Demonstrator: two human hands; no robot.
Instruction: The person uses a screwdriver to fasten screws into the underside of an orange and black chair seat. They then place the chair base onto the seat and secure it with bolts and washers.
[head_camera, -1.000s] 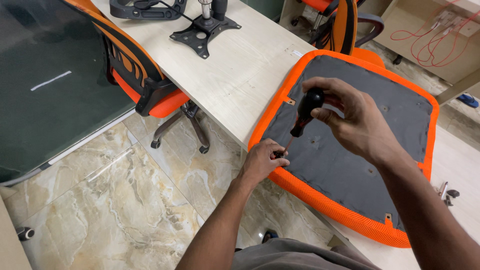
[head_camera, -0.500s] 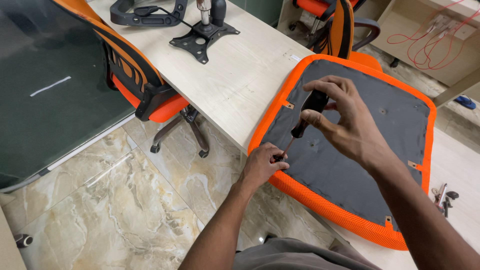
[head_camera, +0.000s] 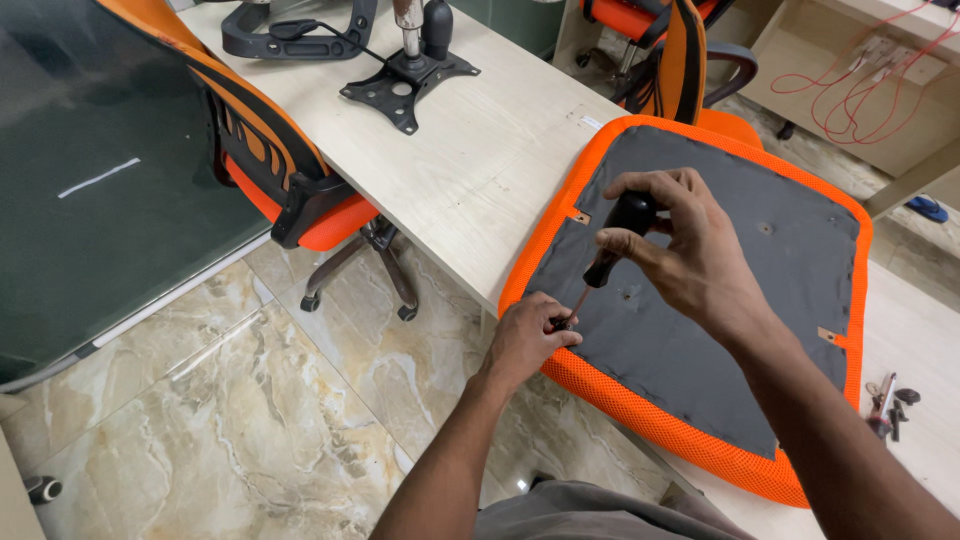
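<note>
An orange mesh chair seat (head_camera: 700, 440) lies upside down on a pale wooden table (head_camera: 470, 170), its grey fabric underside facing up. My right hand (head_camera: 690, 250) grips the black handle of a screwdriver (head_camera: 615, 240), whose shaft slants down and left. My left hand (head_camera: 525, 335) rests at the seat's near left edge, fingers pinched around the screwdriver's tip, probably on a small screw that I cannot make out.
A black metal chair mechanism (head_camera: 405, 75) and an armrest part (head_camera: 270, 30) lie at the table's far end. An orange-and-black office chair (head_camera: 290, 190) stands left of the table on marble floor. Small tools (head_camera: 890, 400) lie at the right. Red wires (head_camera: 880, 70) hang behind.
My right hand and the screwdriver have shifted slightly lower and closer to the seat's left edge. My left hand stays pinched at the tip.
</note>
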